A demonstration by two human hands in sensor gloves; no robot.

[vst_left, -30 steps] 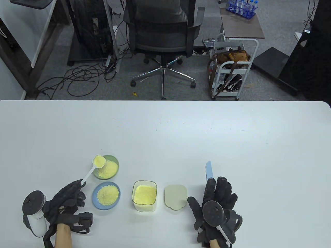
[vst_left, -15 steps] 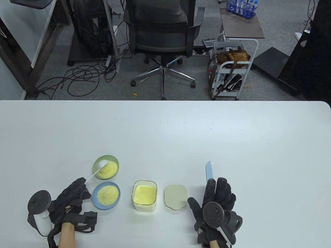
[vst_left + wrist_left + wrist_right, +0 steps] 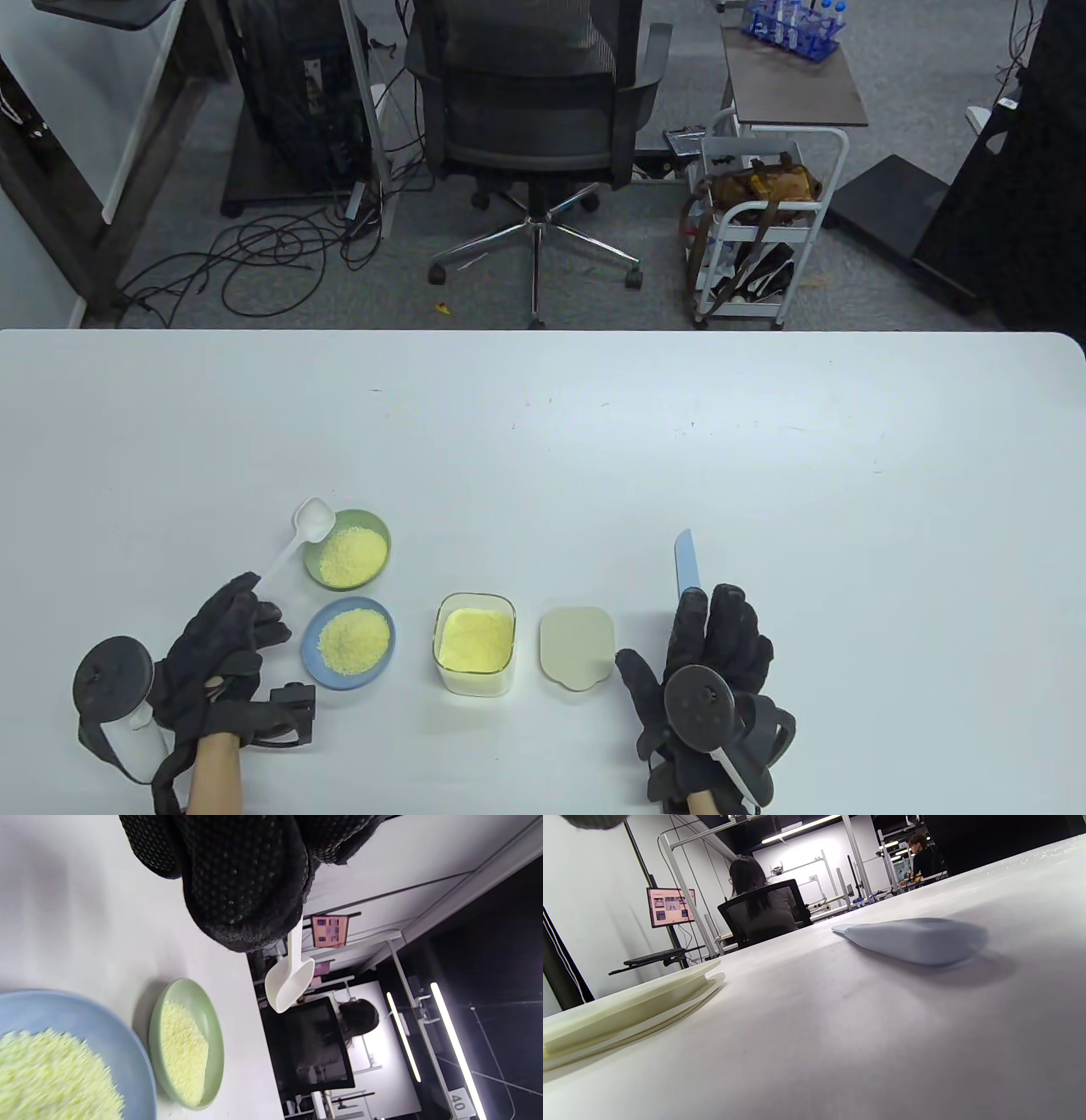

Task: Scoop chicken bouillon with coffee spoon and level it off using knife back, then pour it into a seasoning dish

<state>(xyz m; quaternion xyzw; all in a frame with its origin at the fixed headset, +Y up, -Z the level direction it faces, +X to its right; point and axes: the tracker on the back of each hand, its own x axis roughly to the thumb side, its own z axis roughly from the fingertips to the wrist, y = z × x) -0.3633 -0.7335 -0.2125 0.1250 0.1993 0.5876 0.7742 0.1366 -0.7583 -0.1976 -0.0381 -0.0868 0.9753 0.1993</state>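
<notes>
White plastic, thin and light: that is the coffee spoon (image 3: 312,519), and the left hand (image 3: 222,638) pinches it at the very end of its long handle, fingers curled round the tip. Its bowl looks empty and sits just off the far left edge of the green dish (image 3: 379,531), which holds a heap of yellow bouillon grains. From the left wrist view the spoon (image 3: 290,982) hangs clear of the table with nothing in it that I can see.

Nearer the person is a blue dish (image 3: 317,664), also heaped with grains, and to its right an open clear tub (image 3: 476,643) full of finer yellow powder, with its pale lid (image 3: 577,648) lying flat just beside it.

Over on the right, the right hand (image 3: 711,662) lies flat on the table, fingers straight and spread, resting over the handle end of a pale blue knife (image 3: 685,562) whose blade pokes out beyond the fingertips. I cannot see any finger wrapped round it, so it looks pressed down rather than gripped.

I would guess the spoon weighs next to nothing and flexes a little, so a hold nearer mid-handle would steady it for scooping. The powder is loose and will spill at any tilt. The knife looks like stiff, light plastic; taking it by the handle leaves the back edge free for levelling.
</notes>
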